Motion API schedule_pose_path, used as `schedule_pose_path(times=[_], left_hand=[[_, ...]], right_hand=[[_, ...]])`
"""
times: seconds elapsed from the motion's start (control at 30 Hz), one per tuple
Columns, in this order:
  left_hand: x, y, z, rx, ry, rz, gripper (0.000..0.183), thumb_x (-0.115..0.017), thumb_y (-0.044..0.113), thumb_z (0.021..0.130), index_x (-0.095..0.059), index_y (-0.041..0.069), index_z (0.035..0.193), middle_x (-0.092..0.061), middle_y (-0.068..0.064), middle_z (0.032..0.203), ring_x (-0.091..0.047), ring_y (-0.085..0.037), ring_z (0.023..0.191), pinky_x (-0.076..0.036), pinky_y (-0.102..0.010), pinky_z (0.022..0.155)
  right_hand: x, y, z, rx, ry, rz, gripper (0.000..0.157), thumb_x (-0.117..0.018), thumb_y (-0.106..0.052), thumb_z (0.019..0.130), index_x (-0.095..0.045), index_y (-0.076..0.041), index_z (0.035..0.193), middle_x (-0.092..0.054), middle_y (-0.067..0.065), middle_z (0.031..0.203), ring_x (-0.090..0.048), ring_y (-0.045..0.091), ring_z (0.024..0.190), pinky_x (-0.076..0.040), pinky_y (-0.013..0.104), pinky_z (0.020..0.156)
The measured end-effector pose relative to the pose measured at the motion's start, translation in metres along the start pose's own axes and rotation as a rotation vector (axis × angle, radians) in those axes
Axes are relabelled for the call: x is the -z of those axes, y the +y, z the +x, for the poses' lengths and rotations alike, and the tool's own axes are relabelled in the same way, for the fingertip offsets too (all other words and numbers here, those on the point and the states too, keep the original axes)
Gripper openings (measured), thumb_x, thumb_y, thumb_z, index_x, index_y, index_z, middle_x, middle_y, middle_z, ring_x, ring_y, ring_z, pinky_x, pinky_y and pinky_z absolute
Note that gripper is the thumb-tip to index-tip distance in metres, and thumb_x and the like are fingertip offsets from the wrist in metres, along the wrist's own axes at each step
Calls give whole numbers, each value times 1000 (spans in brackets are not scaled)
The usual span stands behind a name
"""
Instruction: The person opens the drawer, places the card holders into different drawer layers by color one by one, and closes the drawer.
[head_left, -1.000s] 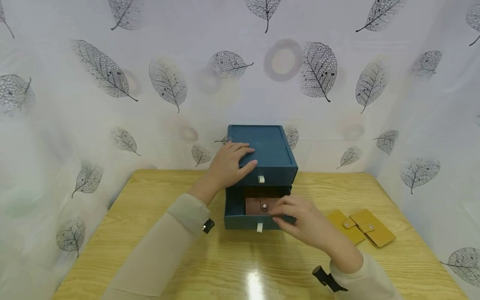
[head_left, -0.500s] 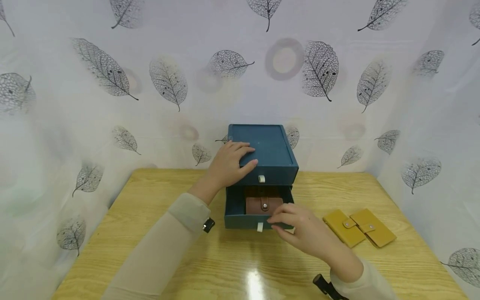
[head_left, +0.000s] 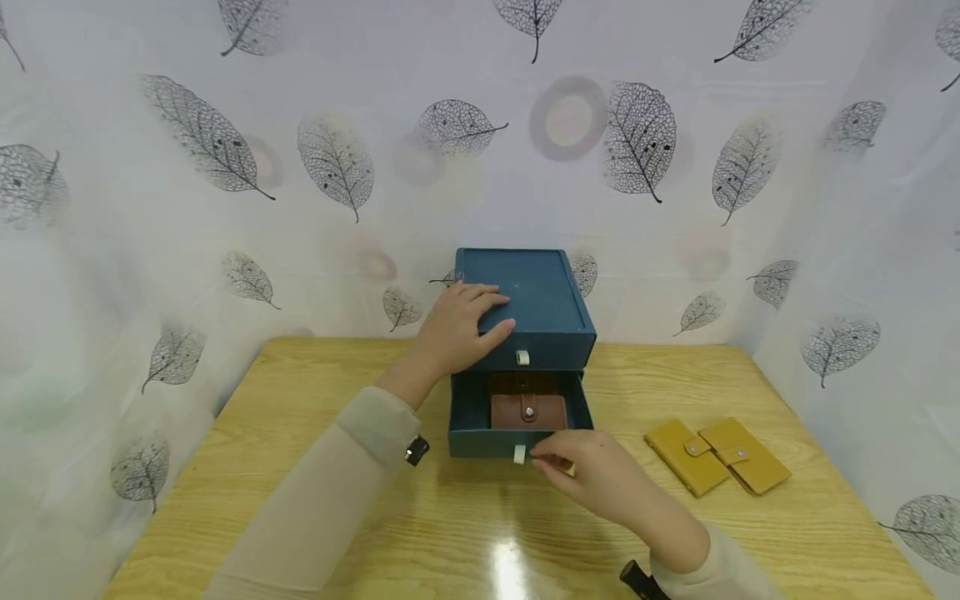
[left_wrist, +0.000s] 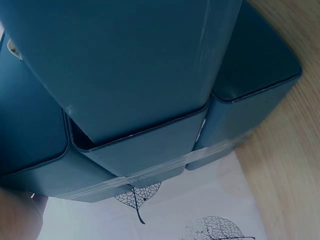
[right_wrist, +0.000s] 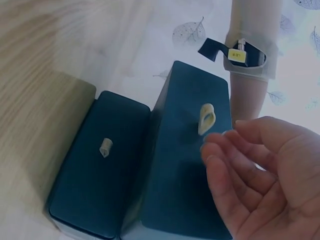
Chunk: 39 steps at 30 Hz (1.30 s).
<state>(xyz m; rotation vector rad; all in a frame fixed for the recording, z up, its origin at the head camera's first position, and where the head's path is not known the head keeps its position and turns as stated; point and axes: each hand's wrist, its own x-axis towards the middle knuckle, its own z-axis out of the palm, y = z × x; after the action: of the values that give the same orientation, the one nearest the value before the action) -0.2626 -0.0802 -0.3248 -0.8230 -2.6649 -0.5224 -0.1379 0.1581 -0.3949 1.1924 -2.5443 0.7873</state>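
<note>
A dark blue drawer box (head_left: 525,287) stands on the table with a middle drawer (head_left: 480,443) pulled out. Inside that drawer lies a brown snap-strap wallet (head_left: 551,412). My left hand (head_left: 453,333) rests on the box's top at its left edge, fingers spread. Just right of the open drawer's white pull tab (head_left: 519,454) is my right hand (head_left: 600,479), its fingers loosely bent. In the right wrist view, the fingertips (right_wrist: 212,150) come close to the pull tab (right_wrist: 206,119), with nothing between thumb and fingers.
Two mustard-yellow snap-strap wallets (head_left: 690,467) lie on the wooden table (head_left: 337,500) to the right, overlapping. The upper drawer has its own white tab (head_left: 522,357). A lower drawer front (right_wrist: 95,165) sits beneath the open one. A leaf-print curtain (head_left: 405,208) hangs behind.
My right hand has moved down and toward me from the brown wallet to beside the drawer's pull tab. The left hand stays on the box.
</note>
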Motion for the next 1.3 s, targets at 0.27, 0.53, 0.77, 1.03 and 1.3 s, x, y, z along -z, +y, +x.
schedule_pose_path(times=[0.27,0.53,0.77,1.03,1.3], left_hand=[[0,-2,0,-4,6,7,53,-50,50,101,-58,17,142,-49,-6,150,-40,-26,142,-15,-44,124],[-1,-3,-1,5,0,11,53,-50,49,101,-58,17,142,-48,-6,151,-39,-26,142,-14,-43,125],[-3,-3,0,4,4,7,53,-50,50,101,-58,18,142,-48,-5,151,-39,-26,142,-13,-42,125],[-4,-4,-1,1,11,2,52,-50,50,101,-58,18,142,-49,-6,151,-39,-26,142,-14,-43,125],[-3,-3,0,-6,11,8,52,-50,49,101,-59,17,141,-49,-6,150,-39,-26,142,-15,-44,124]], right_hand=[[-7,-5,3,-85,-15,-25,5,-74,-15,92,-77,-13,94,-72,-8,82,-60,-4,69,-53,16,60],[-15,-6,9,-131,-20,-72,9,-74,-20,92,-77,-13,87,-69,-11,73,-59,-6,63,-51,15,56],[-21,-5,10,-132,3,-114,11,-76,-22,89,-77,-13,82,-70,-10,69,-60,-5,61,-50,14,54],[-23,-3,11,-130,27,-117,10,-79,-21,87,-75,-14,80,-68,-11,67,-58,-6,59,-49,14,53],[-23,3,20,-114,64,-142,12,-80,-23,86,-74,-16,77,-68,-11,67,-59,-4,58,-49,14,52]])
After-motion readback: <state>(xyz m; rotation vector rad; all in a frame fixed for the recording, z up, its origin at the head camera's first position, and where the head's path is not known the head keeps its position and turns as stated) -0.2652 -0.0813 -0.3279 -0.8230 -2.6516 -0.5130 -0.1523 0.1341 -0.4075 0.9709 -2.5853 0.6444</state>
